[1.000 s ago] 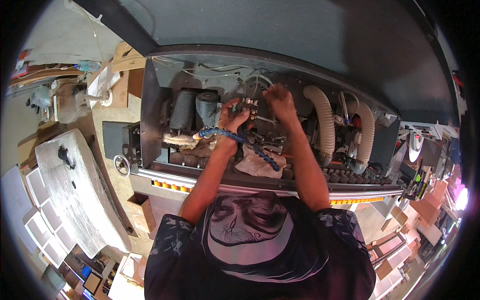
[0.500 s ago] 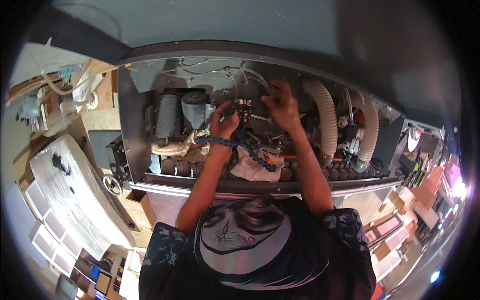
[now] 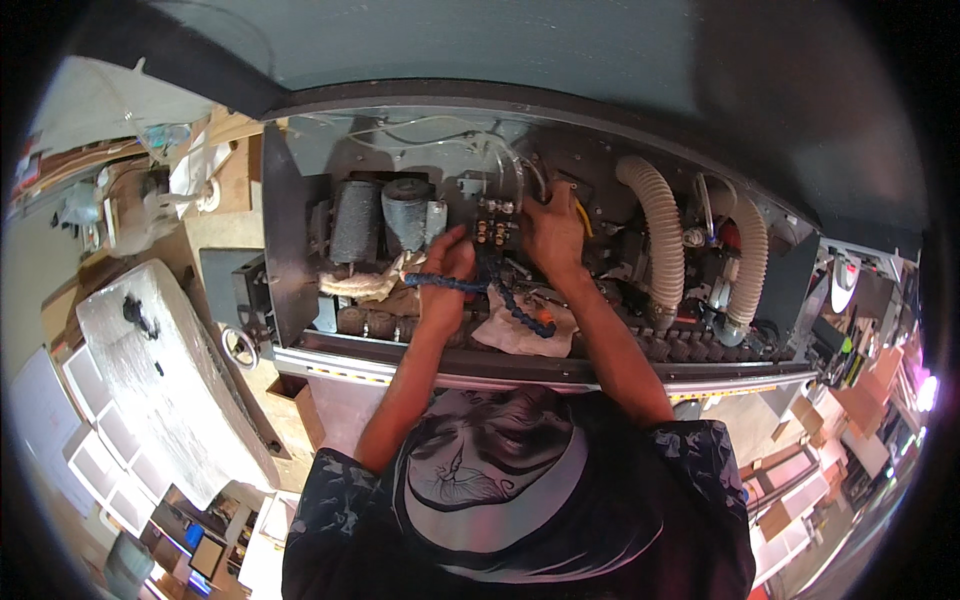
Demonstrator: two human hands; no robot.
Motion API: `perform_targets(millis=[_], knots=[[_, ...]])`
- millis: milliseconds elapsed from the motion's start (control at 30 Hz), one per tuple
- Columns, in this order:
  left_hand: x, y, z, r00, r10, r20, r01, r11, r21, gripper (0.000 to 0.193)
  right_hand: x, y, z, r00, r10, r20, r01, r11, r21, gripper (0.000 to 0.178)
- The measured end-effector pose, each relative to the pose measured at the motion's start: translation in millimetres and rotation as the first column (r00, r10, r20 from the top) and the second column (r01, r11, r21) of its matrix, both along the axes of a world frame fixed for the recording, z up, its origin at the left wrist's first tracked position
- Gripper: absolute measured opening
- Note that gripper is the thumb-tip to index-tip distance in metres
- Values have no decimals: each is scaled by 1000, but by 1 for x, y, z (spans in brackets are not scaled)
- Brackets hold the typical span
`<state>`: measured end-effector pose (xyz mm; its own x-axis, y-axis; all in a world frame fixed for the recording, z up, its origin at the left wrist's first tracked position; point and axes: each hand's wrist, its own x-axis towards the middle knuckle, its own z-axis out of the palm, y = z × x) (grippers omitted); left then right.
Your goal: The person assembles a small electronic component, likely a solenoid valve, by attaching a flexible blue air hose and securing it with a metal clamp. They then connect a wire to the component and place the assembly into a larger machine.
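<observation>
A small dark block with brass-coloured and silver fittings (image 3: 493, 225) sits inside an open machine bay, with clear thin tubes (image 3: 515, 175) rising behind it. Just left of the block is my left hand (image 3: 447, 262), its fingers loosely bent and apart, nothing seen in it. A blue segmented hose (image 3: 440, 283) crosses in front of that wrist. My right hand (image 3: 555, 235) is on the block's right side, fingers curled in close to the tubes; what they grip is hidden. A thin yellow piece (image 3: 584, 215) shows beside its knuckles.
Two grey foam-wrapped cylinders (image 3: 357, 222) stand at the left of the bay. Ribbed beige hoses (image 3: 657, 240) curve down at the right. A crumpled cloth (image 3: 515, 332) lies near the bay's front rail (image 3: 470, 380). Left outside are a handwheel (image 3: 239, 347) and a plastic-wrapped panel (image 3: 175, 380).
My left hand has drawn back slightly from the block. My right hand has come down and inward to the block's right side, its fingers now curled. The view has shifted a little.
</observation>
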<state>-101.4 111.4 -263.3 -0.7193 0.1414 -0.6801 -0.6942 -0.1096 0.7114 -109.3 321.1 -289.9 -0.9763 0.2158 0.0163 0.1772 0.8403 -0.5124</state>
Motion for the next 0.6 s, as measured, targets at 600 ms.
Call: perform_targets(millis=[600], knots=[[-148,7,15,452,-843,-293,65,359,-931,22,-3,6,-6,999,26,-39,-30,996,-83,44]])
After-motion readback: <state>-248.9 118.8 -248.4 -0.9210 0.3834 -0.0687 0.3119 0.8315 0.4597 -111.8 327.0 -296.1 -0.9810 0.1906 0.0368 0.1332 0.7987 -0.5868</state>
